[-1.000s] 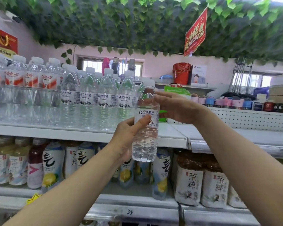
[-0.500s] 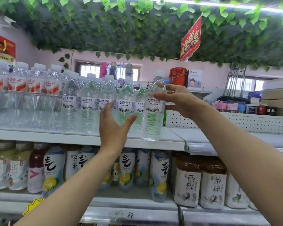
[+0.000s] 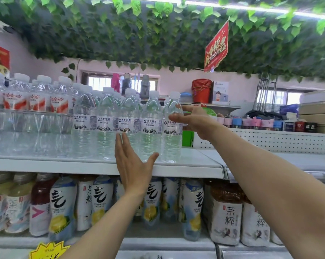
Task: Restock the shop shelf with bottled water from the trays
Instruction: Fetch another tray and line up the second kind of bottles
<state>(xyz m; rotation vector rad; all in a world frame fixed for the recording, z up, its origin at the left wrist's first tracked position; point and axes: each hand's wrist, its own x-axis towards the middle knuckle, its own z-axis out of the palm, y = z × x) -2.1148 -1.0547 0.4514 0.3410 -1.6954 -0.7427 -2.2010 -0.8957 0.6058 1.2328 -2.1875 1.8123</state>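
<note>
Moved: my right hand (image 3: 195, 121) has let go of the water bottle (image 3: 172, 139) it gripped half a second ago; that bottle now stands upright on the shelf.
Water bottle: centre of the frame, at the right end of the front row of matching bottles (image 3: 105, 126), just beside its neighbour, white cap on.
Right hand: fingers (image 3: 178, 116) stretched out wide and holding nothing, the tips across the bottle's shoulder; I cannot tell whether they touch it.
Left hand: left hand (image 3: 134, 165) is raised in front of the shelf edge, lower centre, fingers (image 3: 120, 144) straight, thumb spread wide, holding nothing; the tips overlap the lower part of the row.
Upper shelf: white shelf (image 3: 195, 166) runs across mid-frame; red-labelled water bottles (image 3: 36, 101) fill its left part.
Lower shelf: lemon drink bottles (image 3: 62, 206) at lower left and centre, squat tea bottles (image 3: 226, 217) at lower right.
Overhead: green leaf garland (image 3: 139, 34) covers the top of the frame, with a red sign (image 3: 216, 45) hanging at upper right.
Background: stacked red buckets (image 3: 201, 90) right of centre, behind the shelf.
</note>
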